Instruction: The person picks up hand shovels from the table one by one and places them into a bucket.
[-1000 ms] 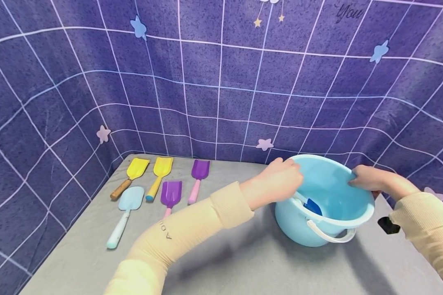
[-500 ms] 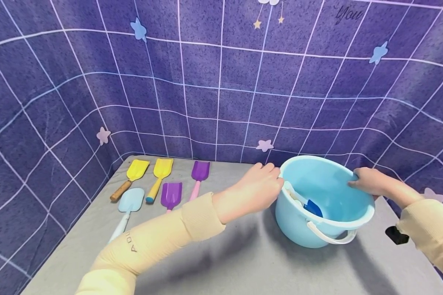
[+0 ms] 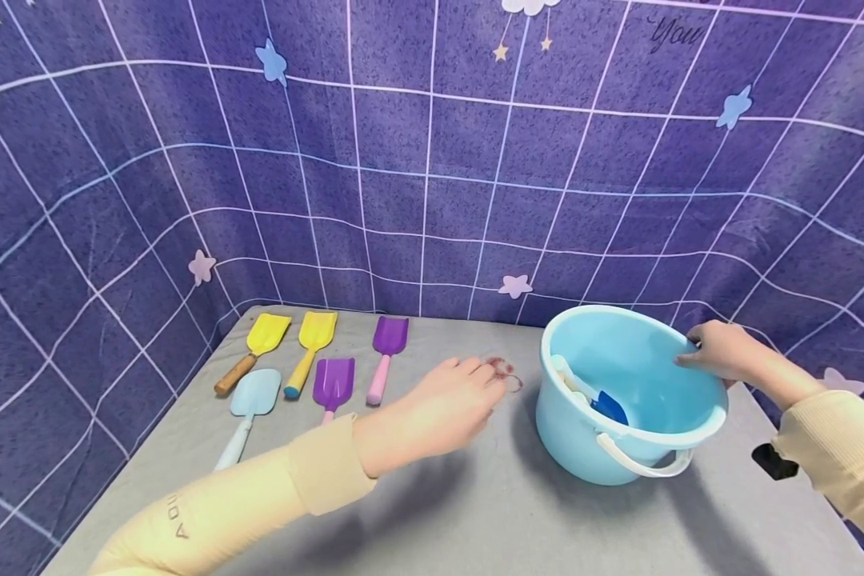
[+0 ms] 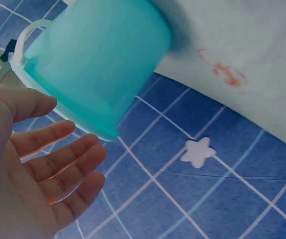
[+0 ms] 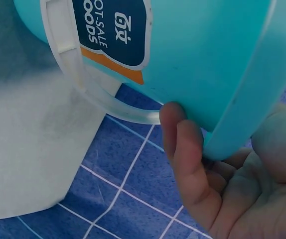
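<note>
A light blue bucket [image 3: 576,440] stands on the grey cloth at the right, its white handle [image 3: 641,460] hanging at the front. My right hand [image 3: 720,350] grips the bucket's right rim, thumb inside and fingers outside, as the right wrist view also shows [image 5: 208,174]. Inside lies a toy shovel with a blue blade [image 3: 610,408] and a pale handle; its other contents are partly hidden by the wall. My left hand [image 3: 435,404] is in the air left of the bucket, apart from it. In the left wrist view, the left hand [image 4: 48,164] has relaxed, spread fingers and holds nothing.
At the left lie two yellow shovels [image 3: 268,332], two purple shovels [image 3: 391,334] and a light blue shovel [image 3: 256,392]. A black object [image 3: 774,462] is below the right wrist. Purple patterned cloth [image 3: 461,200] rises behind the table. A red print [image 3: 500,370] marks the grey cloth.
My left hand has let go of the bucket's left rim and moved left, away from it. The right hand stays on the rim; the bucket has barely moved.
</note>
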